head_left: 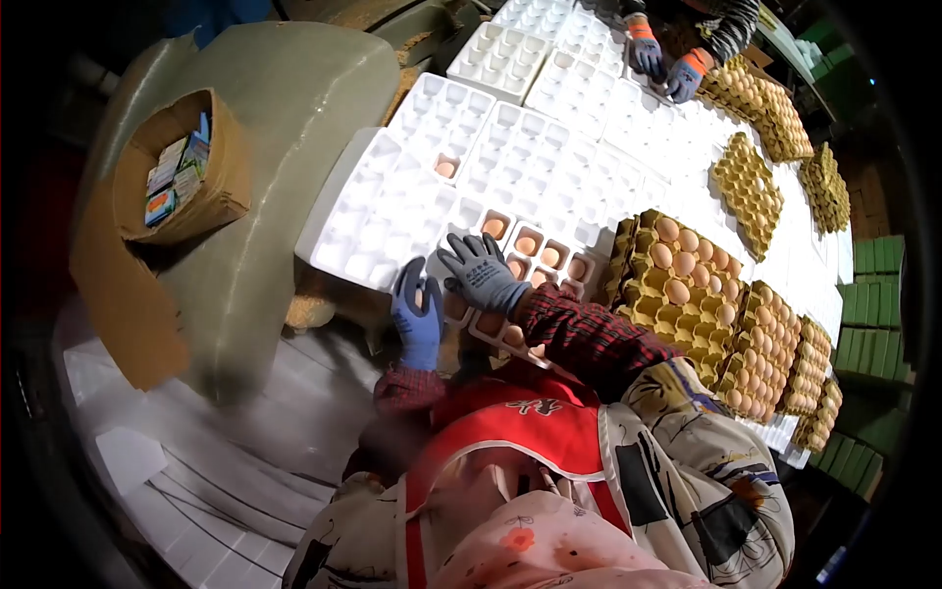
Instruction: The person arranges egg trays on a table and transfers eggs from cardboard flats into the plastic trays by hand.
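My left hand, in a blue-grey glove, is at the near edge of the white foam egg tray. Its thumb and fingers curl around an egg, of which only a small part shows. My right hand, in a grey glove, lies palm down over the tray cells with its fingers spread. What is under its palm is hidden. Beside and below it, several brown eggs sit in the cells. A single egg rests in a cell farther back.
Yellow egg flats loaded with eggs are stacked at right. A co-worker's gloved hands work at the far end. On the left, a cardboard box with small packets stands on a grey-green surface. Green crates are at far right.
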A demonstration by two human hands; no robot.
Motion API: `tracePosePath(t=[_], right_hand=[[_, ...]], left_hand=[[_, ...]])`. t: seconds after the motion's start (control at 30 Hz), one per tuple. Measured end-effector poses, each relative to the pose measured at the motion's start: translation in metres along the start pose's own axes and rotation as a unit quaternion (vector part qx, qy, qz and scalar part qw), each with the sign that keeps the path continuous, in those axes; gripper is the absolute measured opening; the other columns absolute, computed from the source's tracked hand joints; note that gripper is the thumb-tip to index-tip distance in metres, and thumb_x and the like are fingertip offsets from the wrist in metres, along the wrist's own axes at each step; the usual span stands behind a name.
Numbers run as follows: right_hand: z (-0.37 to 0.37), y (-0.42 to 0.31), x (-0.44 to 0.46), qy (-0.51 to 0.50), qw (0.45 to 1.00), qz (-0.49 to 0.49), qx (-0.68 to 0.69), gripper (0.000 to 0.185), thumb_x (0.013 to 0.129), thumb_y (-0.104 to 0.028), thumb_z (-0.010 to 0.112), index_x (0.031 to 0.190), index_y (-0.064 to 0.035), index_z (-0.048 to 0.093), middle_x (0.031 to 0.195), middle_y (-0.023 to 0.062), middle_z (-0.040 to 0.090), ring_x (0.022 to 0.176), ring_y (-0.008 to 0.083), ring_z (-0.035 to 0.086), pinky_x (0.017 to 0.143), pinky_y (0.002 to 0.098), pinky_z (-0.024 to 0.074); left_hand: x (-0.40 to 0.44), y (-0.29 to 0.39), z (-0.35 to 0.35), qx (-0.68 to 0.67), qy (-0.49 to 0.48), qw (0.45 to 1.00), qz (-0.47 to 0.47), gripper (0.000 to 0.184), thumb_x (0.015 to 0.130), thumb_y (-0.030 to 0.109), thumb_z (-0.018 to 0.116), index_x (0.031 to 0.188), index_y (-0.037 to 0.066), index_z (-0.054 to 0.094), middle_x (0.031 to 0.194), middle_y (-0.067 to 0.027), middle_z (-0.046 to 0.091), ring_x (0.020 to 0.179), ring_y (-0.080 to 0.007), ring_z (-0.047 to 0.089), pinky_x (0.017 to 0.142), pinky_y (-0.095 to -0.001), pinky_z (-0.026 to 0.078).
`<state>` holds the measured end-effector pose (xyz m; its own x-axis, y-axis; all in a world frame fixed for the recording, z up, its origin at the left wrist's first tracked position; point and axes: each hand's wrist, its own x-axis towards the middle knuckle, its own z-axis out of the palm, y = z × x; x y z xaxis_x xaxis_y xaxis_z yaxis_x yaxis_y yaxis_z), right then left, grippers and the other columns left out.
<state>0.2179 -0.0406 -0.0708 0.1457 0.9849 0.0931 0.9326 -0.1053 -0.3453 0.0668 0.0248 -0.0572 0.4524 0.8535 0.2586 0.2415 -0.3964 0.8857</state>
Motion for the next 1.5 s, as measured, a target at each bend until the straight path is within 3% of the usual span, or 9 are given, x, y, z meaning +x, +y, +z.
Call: tracePosePath(t=[0.3,0.5,0.67,0.87,0.97,1.03,1.23,1.37,1.5], right_hand=[[-0.156,0.009,-0.157,0.224,0.949,0.152,0.162,0.035,0.084,-0.018,0.071,0.116,-0.0056,0.065,0.111,0.015,0.066,0.099,0.0336,0.064,0.088,0.0419,0.0501],[-0.21,0.07,-0.274,0.197,0.922,0.325,-0.076,0.044,0.077,-0.021,0.074,0.119,-0.0126,0.063,0.118,0.0085,0.063,0.103,0.0306,0.061,0.088,0.0416,0.0495],[-0.198,0.108,-0.277,0.193,0.955,0.218,-0.054,0.034,0.081,-0.017,0.071,0.114,-0.0143,0.066,0.111,0.0084,0.064,0.096,0.0264,0.063,0.085,0.0368,0.0505],[-0.252,0.115,-0.359,0.512,0.511,0.249,0.644,0.03,0.092,-0.016,0.066,0.117,0.0002,0.063,0.1,0.0016,0.065,0.096,0.0146,0.063,0.086,0.0286,0.0516],[-0.244,0.166,-0.387,0.306,0.837,0.363,0.273,0.032,0.089,-0.019,0.07,0.118,-0.0067,0.064,0.107,0.0038,0.065,0.088,0.0149,0.063,0.079,0.0295,0.052],[-0.255,0.16,-0.378,0.168,0.932,0.312,0.075,0.037,0.082,-0.02,0.075,0.117,-0.0132,0.065,0.102,0.0087,0.064,0.086,0.0246,0.065,0.076,0.0348,0.0531],[-0.253,0.172,-0.386,0.207,0.917,0.309,0.147,0.033,0.08,-0.019,0.077,0.109,-0.0105,0.064,0.104,0.0075,0.063,0.087,0.0244,0.065,0.073,0.0364,0.0537],[-0.275,0.183,-0.397,0.322,0.668,0.365,0.564,0.06,0.087,-0.009,0.07,0.143,-0.0045,0.048,0.134,0.0033,0.056,0.116,0.011,0.056,0.091,0.0266,0.0512],[-0.269,0.2,-0.366,0.185,0.934,0.305,0.019,0.044,0.079,-0.015,0.077,0.121,-0.0187,0.064,0.127,0.012,0.055,0.112,0.032,0.059,0.089,0.0374,0.0532]], left_hand=[[0.039,-0.084,0.06,0.356,-0.124,0.875,0.304,0.04,0.095,0.032,0.055,0.131,0.014,0.061,0.141,-0.016,0.051,0.13,-0.0377,0.043,0.108,-0.0552,0.03],[0.023,0.112,0.142,-0.08,-0.349,0.904,0.232,0.036,0.086,0.015,0.07,0.12,0.003,0.065,0.124,-0.0194,0.062,0.109,-0.036,0.062,0.093,-0.0453,0.05],[0.002,0.2,0.229,0.154,-0.373,0.803,0.439,0.042,0.081,0.026,0.071,0.119,0.012,0.061,0.115,-0.0096,0.062,0.097,-0.0312,0.062,0.08,-0.0427,0.05],[0.015,0.206,0.231,-0.038,-0.446,0.873,0.195,0.037,0.086,0.02,0.072,0.12,0.01,0.06,0.107,-0.0102,0.064,0.096,-0.0239,0.064,0.086,-0.035,0.052],[0.013,0.233,0.244,-0.332,-0.486,0.808,-0.044,0.038,0.088,0.012,0.072,0.121,0.002,0.057,0.113,-0.0074,0.062,0.102,-0.0165,0.059,0.09,-0.0324,0.051],[-0.005,0.252,0.266,-0.132,-0.503,0.836,0.175,0.038,0.085,0.017,0.073,0.117,0.004,0.058,0.107,-0.0099,0.063,0.094,-0.0241,0.063,0.084,-0.0344,0.052],[-0.053,0.271,0.304,0.307,-0.393,0.72,0.482,0.018,0.087,0.018,0.061,0.105,0.014,0.061,0.093,-0.0044,0.062,0.082,-0.022,0.065,0.065,-0.0375,0.05],[-0.005,0.253,0.278,-0.131,-0.535,0.819,0.161,0.06,0.084,0.02,0.073,0.138,0.007,0.052,0.117,-0.0111,0.066,0.102,-0.0208,0.065,0.085,-0.0377,0.054],[0.025,0.274,0.236,-0.329,-0.581,0.726,-0.164,0.063,0.084,0.013,0.072,0.141,0.001,0.048,0.128,-0.0108,0.058,0.104,-0.0205,0.064,0.088,-0.0287,0.054]])
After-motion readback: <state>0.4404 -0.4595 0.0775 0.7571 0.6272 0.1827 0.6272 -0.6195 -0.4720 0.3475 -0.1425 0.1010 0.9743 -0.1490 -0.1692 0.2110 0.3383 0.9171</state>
